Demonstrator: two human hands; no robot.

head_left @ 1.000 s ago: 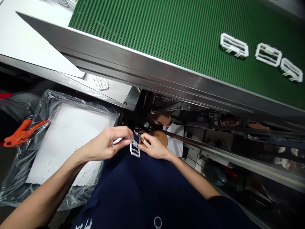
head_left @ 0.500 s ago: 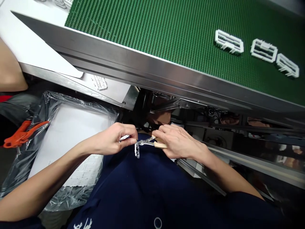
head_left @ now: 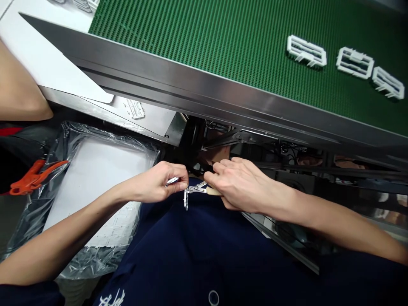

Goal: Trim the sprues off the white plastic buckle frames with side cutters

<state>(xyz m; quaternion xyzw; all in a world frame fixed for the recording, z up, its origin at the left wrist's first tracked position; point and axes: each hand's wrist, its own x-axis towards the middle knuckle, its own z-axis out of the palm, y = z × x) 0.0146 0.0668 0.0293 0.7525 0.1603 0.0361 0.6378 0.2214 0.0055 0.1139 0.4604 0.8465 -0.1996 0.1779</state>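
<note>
Close in front of my dark blue shirt, my left hand point(head_left: 164, 182) pinches a small white plastic part point(head_left: 186, 200); part of it hangs below the fingertips and a pale edge shows between thumb and fingers. My right hand point(head_left: 237, 182) is wrapped round the cream-coloured handles of a pair of cutting pliers point(head_left: 198, 188). The metal jaws point left and meet the part right at my left fingertips. Whether the jaws are fully closed on it is too small to tell.
Beyond my hands runs a green conveyor belt point(head_left: 191, 34) with a metal side rail point(head_left: 178, 70); three white plastic frames point(head_left: 307, 51) lie on it. At left are a plastic-lined box point(head_left: 95, 170), orange-handled pliers point(head_left: 35, 178), a white table with parts point(head_left: 135, 109), and another person's arm point(head_left: 22, 89).
Both hands have shifted slightly right with the part and pliers still held. My right forearm has swung up and outward. The other person's arm reaches further into view at left.
</note>
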